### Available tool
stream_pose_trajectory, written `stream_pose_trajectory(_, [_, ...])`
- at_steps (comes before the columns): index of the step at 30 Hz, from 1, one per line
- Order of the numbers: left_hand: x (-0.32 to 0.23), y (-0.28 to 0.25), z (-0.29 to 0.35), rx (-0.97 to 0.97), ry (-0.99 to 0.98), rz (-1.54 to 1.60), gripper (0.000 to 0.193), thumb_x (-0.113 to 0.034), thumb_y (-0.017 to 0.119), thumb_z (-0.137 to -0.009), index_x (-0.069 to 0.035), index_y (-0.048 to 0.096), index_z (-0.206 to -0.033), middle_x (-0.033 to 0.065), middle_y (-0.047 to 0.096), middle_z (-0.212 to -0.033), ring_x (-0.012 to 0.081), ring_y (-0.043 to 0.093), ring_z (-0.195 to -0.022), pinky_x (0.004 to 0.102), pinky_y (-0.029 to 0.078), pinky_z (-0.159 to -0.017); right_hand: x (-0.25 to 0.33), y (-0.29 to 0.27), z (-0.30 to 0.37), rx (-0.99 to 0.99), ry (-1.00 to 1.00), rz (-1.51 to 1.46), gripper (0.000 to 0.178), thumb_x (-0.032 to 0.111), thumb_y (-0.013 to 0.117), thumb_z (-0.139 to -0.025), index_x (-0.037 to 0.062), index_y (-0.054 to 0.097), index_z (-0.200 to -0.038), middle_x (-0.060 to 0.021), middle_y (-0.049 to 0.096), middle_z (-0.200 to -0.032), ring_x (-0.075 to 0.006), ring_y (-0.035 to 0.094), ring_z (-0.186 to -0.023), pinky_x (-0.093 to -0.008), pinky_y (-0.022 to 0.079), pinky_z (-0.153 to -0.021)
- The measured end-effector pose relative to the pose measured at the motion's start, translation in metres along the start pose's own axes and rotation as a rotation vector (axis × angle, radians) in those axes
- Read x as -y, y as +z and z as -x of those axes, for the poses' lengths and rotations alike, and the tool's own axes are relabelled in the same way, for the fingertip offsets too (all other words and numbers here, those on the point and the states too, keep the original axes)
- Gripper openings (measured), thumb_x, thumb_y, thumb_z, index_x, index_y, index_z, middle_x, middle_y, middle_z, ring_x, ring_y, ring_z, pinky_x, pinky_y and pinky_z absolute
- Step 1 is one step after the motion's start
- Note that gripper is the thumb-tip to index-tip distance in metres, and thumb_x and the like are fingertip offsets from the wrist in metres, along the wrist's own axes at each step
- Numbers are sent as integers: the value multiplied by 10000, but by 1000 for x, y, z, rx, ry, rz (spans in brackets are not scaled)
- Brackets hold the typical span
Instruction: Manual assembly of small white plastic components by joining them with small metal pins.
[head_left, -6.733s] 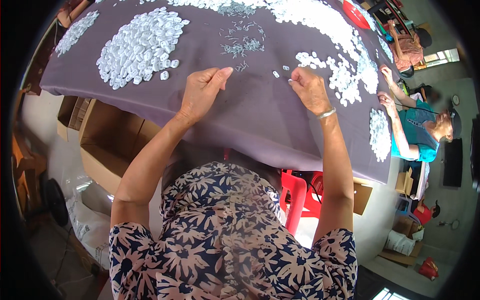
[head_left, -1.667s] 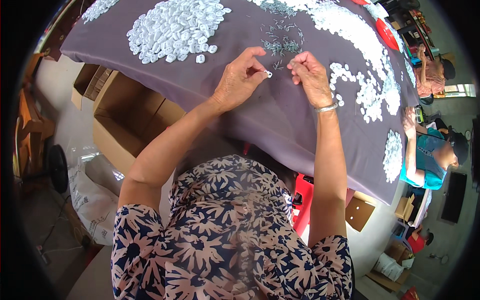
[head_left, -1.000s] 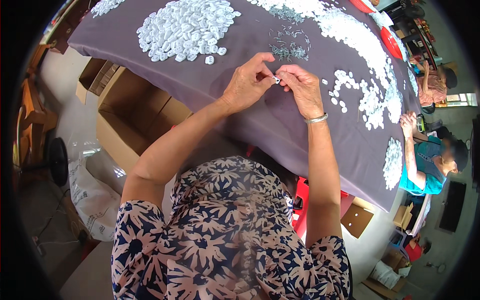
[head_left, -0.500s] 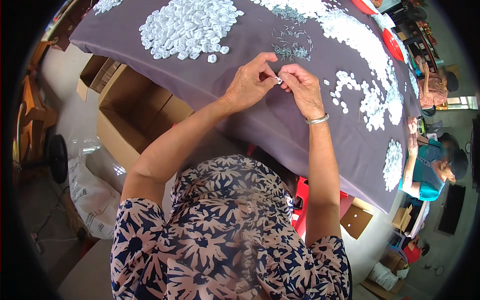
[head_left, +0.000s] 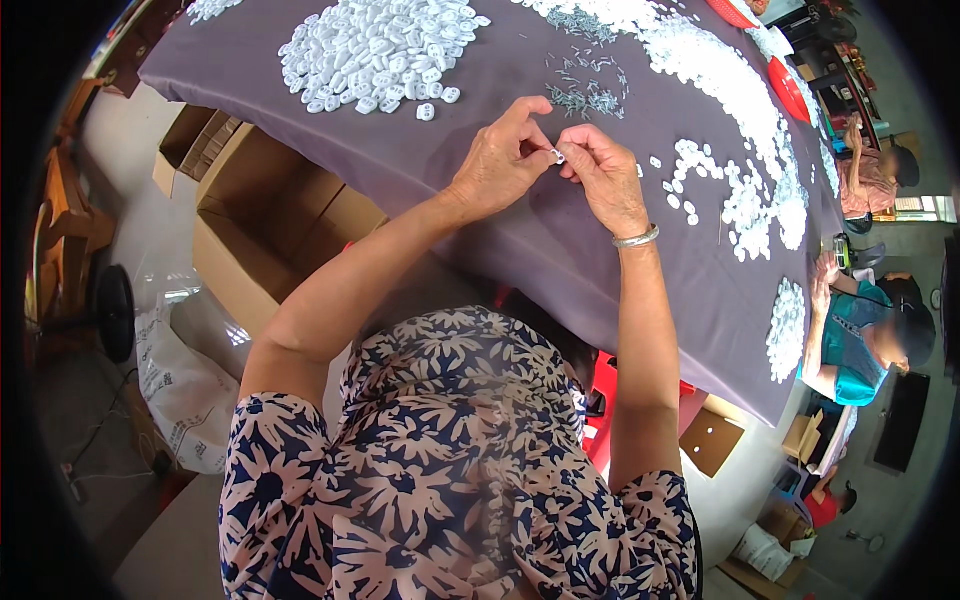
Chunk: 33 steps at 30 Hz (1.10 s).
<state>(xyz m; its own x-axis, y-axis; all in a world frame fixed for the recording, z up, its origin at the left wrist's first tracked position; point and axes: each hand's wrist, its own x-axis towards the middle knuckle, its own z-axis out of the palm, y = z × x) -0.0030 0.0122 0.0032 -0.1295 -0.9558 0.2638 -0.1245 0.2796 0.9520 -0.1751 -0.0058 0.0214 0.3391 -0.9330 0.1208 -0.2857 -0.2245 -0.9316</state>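
Above the near edge of the cloth-covered table, my left hand (head_left: pixel 505 160) and my right hand (head_left: pixel 603 172) meet fingertip to fingertip. Between their pinched fingers sits a small white plastic piece (head_left: pixel 559 157) with dark marks, mostly covered by the fingertips. Both hands are closed on it. Just beyond lies a scatter of small grey metal pins (head_left: pixel 590 102). At the far left is a big heap of white rounded plastic pieces (head_left: pixel 378 52). Small white oval pieces (head_left: pixel 690 165) lie loose to the right of my right hand.
A long pile of white pieces (head_left: pixel 715 85) curves along the table's far right, near red baskets (head_left: pixel 788 90). Open cardboard boxes (head_left: pixel 262 215) stand on the floor at left, beside a white sack (head_left: pixel 175 390). Other people, one in a teal top (head_left: pixel 855 340), sit at right.
My hands stay pinched together at nearly the same spot, with the left index finger raised slightly. At right, the person in teal has shifted a little.
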Motion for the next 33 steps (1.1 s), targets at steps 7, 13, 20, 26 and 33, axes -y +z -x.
stream_pose_trajectory(7, [7, 5, -1, -36, 27, -63, 422, 2, 632, -837, -26, 423, -1202, 41, 635, -791, 88, 569, -709, 241, 476, -653, 4, 5, -1, -71, -39, 247, 107, 128, 586, -920, 34, 633, -897, 16, 594, -701, -48, 546, -620, -219, 448, -568])
stream_pose_trajectory(13, [15, 5, -3, -110, 1, -45, 269, -14, 654, -811, 17, 513, -1039, 77, 649, -841, 183, 628, -664, 314, 504, -651, 1, 22, -4, -259, -245, 483, 64, 77, 590, -858, 20, 605, -834, -107, 606, -656, -202, 591, -569, -323, 472, -552])
stream_pose_trajectory(20, [9, 5, -4, -55, 18, -46, 436, -5, 651, -819, -12, 405, -1179, 80, 674, -791, 150, 628, -697, 290, 510, -684, 8, 14, 0, -218, -201, 369, 63, 84, 587, -868, 24, 598, -881, -96, 615, -683, -196, 581, -589, -331, 478, -578])
stream_pose_trajectory(26, [7, 4, -3, -23, -18, -34, 433, -16, 647, -820, -6, 409, -1183, 72, 669, -781, 138, 612, -691, 279, 501, -689, 1, -19, 17, -308, -114, 300, 130, 123, 616, -877, 58, 641, -988, -7, 624, -699, -85, 555, -612, -259, 448, -556])
stream_pose_trajectory(33, [4, 3, -4, -5, -18, -82, 412, -28, 647, -819, -5, 431, -1169, 57, 662, -767, 122, 599, -682, 271, 492, -678, -26, -127, 57, -427, 58, 605, 83, 98, 640, -850, 52, 689, -898, 10, 613, -680, -56, 524, -599, -202, 416, -560])
